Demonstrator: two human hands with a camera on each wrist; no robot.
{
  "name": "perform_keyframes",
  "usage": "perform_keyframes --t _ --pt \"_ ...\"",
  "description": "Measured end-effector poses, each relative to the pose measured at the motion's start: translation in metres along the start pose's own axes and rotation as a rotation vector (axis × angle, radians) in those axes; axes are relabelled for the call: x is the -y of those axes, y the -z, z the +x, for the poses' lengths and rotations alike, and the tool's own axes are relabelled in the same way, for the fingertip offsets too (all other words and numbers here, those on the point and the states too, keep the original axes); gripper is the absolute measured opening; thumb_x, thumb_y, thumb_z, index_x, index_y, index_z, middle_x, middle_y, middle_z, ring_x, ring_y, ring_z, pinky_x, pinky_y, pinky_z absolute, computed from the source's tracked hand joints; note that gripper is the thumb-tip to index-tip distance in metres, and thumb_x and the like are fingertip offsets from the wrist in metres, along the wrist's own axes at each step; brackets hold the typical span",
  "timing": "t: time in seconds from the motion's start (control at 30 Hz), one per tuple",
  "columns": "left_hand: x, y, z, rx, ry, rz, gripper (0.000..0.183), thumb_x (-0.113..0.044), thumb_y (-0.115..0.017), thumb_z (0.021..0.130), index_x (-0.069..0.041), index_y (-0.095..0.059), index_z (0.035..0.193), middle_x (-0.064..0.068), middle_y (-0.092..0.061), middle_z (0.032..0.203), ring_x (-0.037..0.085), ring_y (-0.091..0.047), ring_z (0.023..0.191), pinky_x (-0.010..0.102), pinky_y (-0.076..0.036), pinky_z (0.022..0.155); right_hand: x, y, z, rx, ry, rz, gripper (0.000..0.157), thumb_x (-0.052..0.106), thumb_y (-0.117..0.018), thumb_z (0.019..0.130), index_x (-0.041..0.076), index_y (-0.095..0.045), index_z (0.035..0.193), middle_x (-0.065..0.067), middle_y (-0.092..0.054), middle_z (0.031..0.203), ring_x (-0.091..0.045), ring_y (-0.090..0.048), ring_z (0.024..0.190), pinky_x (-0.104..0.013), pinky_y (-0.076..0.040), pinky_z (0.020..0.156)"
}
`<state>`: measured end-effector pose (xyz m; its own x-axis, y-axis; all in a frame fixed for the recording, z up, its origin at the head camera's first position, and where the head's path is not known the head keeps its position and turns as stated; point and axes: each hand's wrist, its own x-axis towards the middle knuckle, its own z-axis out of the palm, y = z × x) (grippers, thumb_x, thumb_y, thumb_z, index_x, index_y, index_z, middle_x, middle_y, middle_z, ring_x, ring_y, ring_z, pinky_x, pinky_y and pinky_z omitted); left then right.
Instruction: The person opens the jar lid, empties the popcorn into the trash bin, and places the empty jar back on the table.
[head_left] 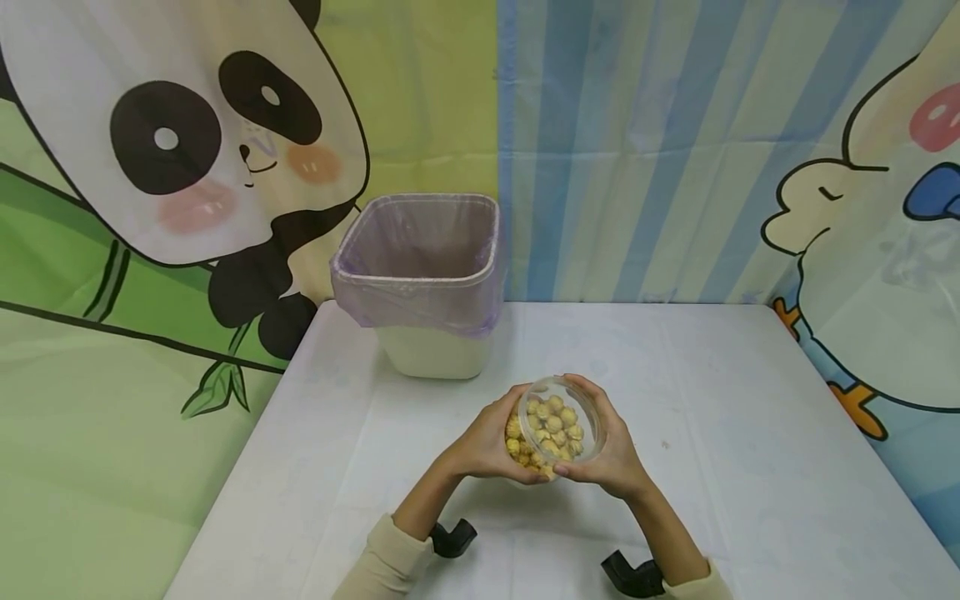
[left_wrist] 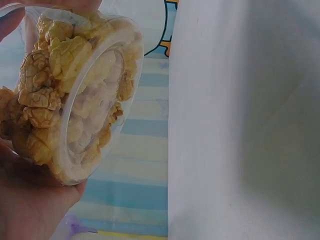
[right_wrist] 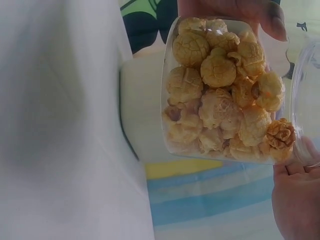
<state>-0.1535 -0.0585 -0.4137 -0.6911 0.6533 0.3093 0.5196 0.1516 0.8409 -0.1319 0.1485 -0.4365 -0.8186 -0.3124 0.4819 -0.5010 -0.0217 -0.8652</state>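
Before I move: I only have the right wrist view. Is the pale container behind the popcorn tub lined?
Observer: Yes, the bin has a purple translucent liner folded over its top.
Operator: Where does it stand from the hands?
Observer: Beyond the left hand and the right hand, over on the left.
Operator: And the underside of the tub?
Observer: The left wrist view shows popcorn through its clear round base.
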Motion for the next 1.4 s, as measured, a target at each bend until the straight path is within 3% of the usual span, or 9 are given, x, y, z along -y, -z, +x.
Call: perform_keyframes --t 0.5,0.67,0.83,1.4 --pt "-0.001 0.001 -0.001 0.037 -0.008 -0.048 0.097 -0.005 -0.084 0.057 -0.001 -0.030 0.137 0.014 -0.053 0.119 0.021 -0.054 0.103 0.030 -0.047 0.086 0.001 0.002 0.000 0.027 0.014 0.024 0.102 -0.002 -0.082 0.052 0.003 -0.031 0.140 -0.016 -0.036 0.139 -0.028 -0.036 0.123 -0.034 -0.040 0.094" --pt "0.015 -0.001 -0.001 0.034 -0.041 -0.037 0.100 -0.008 -0.087 0.055 -0.009 -0.031 0.138 0.008 -0.053 0.118 0.015 -0.053 0.103 0.030 -0.047 0.084 0.000 0.003 0.000 0.036 0.020 0.034 0.103 -0.002 -0.083 0.051 0.003 -0.031 0.140 -0.017 -0.036 0.139 -0.036 -0.034 0.123 -0.035 -0.040 0.095" --pt "0.035 -0.004 0.000 0.047 -0.026 -0.043 0.103 -0.016 -0.088 0.055 -0.020 -0.030 0.140 0.001 -0.053 0.119 0.013 -0.053 0.103 0.030 -0.047 0.085 -0.001 0.003 -0.001 0.045 0.032 0.044 0.104 -0.003 -0.083 0.051 0.001 -0.030 0.140 -0.019 -0.036 0.138 -0.039 -0.033 0.122 -0.033 -0.041 0.095" --pt "0.037 0.001 0.001 0.094 -0.018 -0.054 0.103 -0.022 -0.089 0.055 -0.017 -0.032 0.141 -0.004 -0.055 0.117 0.012 -0.055 0.102 0.029 -0.048 0.084 -0.001 0.001 0.000 0.059 0.041 0.119 0.103 0.000 -0.083 0.053 -0.002 -0.029 0.140 -0.023 -0.032 0.139 -0.035 -0.034 0.123 -0.030 -0.040 0.096"
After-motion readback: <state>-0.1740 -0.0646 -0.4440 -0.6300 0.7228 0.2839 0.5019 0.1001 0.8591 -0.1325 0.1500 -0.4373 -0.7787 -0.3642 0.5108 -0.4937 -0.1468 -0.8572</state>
